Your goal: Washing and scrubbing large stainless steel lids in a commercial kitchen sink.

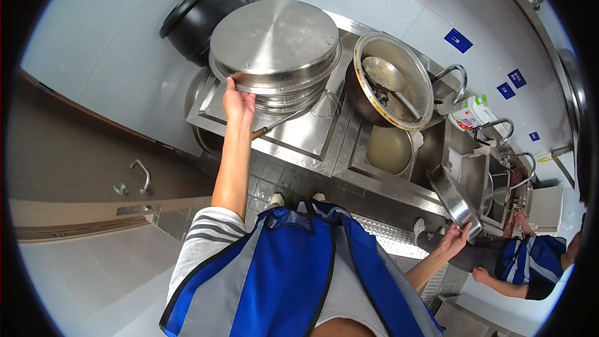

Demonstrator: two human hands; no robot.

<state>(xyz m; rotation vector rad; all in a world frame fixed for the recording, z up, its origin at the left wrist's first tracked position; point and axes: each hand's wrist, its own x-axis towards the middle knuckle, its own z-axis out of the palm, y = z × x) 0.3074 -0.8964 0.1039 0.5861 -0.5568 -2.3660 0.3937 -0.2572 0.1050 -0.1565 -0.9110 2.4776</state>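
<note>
A large round stainless steel basin [276, 37] lies bottom up on a stack of round steel pans [292, 103]. My left hand [239, 105] grips its near rim, the fingers partly hidden behind the edge. Out to the right, my right hand [455, 242] holds a shallow round steel pan [453, 196] by its rim. That pan is tilted on its side above the front edge of the sinks. A wire strainer [326, 104] with a wooden handle [260, 134] lies beside the stack on the steel counter [299, 140].
A big dirty pot [390, 119] holding a ladle [383, 74] stands at the sink, by a basin of cloudy water [389, 150]. A black soup kettle [199, 23] stands back left. Taps [461, 79] and a white jug [470, 112] line the wall. Another person [529, 260] stands far right.
</note>
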